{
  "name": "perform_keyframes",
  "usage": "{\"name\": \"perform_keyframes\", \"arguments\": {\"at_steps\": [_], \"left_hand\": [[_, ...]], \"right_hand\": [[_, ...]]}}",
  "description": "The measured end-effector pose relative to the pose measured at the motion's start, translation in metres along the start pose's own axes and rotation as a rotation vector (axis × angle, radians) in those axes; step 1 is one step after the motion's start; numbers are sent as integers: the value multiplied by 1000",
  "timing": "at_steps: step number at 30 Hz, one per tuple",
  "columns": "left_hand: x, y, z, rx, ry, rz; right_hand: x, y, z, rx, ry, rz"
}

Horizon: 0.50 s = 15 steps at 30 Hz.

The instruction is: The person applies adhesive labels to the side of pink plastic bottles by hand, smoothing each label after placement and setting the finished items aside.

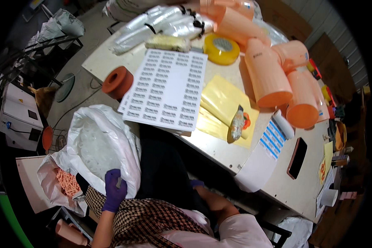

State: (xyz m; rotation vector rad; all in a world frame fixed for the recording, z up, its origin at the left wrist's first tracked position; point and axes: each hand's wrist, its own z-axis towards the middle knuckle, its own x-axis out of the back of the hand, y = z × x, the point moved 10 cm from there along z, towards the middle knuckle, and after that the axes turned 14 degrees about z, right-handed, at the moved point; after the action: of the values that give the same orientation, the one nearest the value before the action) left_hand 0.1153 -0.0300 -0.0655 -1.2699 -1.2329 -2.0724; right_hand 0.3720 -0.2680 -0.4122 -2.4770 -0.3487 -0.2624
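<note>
My left hand [115, 191], in a purple glove, is closed at the near rim of a white plastic sack [132, 165] beside my lap. A small greyish piece shows at its fingers, too small to name. Inside the sack lie many clear, whitish plastic pieces [96, 151]. Of my right hand [196, 182], only a bit of purple glove shows, low by my lap near the table's front edge. Its fingers are hidden, along with anything they may hold.
The white table [219, 151] bears printed label sheets [165, 89], a brown tape roll [118, 82], a yellow tape roll [221, 48], yellow bags [219, 99], a cutter [237, 123], a label roll [273, 138], a phone [297, 158] and several peach plastic containers [266, 74]. Peach strips [67, 182] fill another sack.
</note>
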Motion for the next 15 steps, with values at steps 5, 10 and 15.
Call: {"name": "perform_keyframes", "arguments": {"at_steps": [5, 10, 15], "left_hand": [[-1, 10, 1, -35, 28, -22], [6, -9, -9, -44, 41, -40], [2, -24, -19, -3, 91, -268]], "right_hand": [[39, -16, -10, 6, 103, 86], [81, -98, -46, 55, 73, -98], [150, -112, -69, 180, 252, -387]]}}
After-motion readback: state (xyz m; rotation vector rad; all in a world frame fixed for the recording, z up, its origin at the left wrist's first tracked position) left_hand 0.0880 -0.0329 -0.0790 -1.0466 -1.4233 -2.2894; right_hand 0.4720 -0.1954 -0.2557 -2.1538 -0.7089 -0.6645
